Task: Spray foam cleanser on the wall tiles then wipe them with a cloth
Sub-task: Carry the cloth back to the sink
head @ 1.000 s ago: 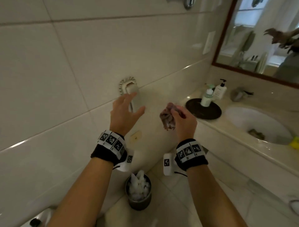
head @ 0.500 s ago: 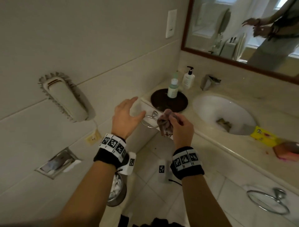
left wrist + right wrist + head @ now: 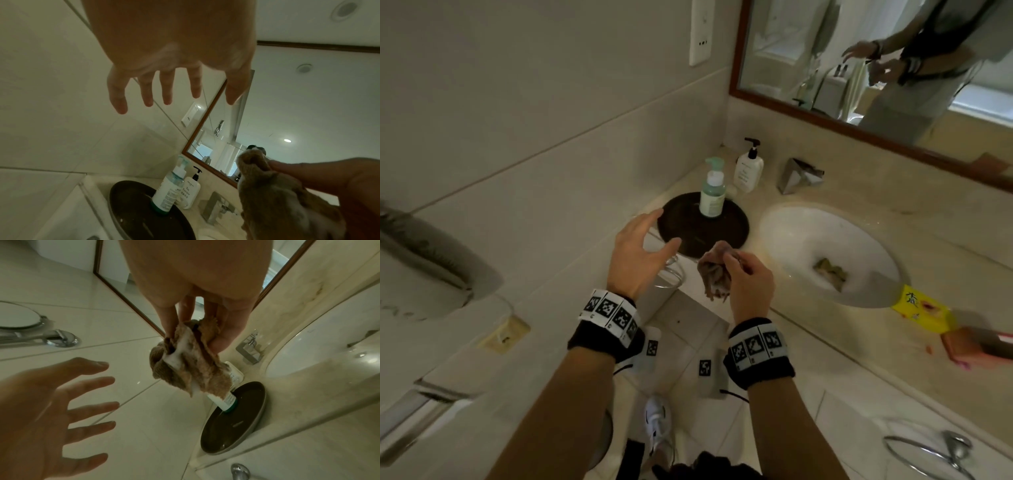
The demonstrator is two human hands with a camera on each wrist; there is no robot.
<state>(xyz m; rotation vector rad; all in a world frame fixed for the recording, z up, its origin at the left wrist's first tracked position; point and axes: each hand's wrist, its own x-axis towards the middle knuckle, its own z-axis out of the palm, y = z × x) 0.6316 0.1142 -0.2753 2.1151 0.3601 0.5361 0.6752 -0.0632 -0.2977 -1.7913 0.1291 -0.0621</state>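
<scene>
Pale wall tiles [image 3: 524, 113] meet a beige vanity counter [image 3: 914, 236] at the far corner; the right hand [image 3: 748, 279] pinches a crumpled brown cloth [image 3: 714, 270] between thumb and fingertips, hanging free; the left hand [image 3: 635, 255] is spread wide, holding nothing — short of the green-capped foam pump bottle [image 3: 711, 192] on a dark round tray [image 3: 736, 226]; behind, a white bottle [image 3: 190, 192] reads "Tea".

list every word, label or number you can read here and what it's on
"Tea" on the white pump bottle; the lines above and below it are too blurred to read.
Green-capped pump bottle: small print, unreadable.
Yellow packet on the counter: one large dark character, too blurred to read.
Wristbands: square black-and-white marker patterns, tiny characters beneath them unreadable.
</scene>
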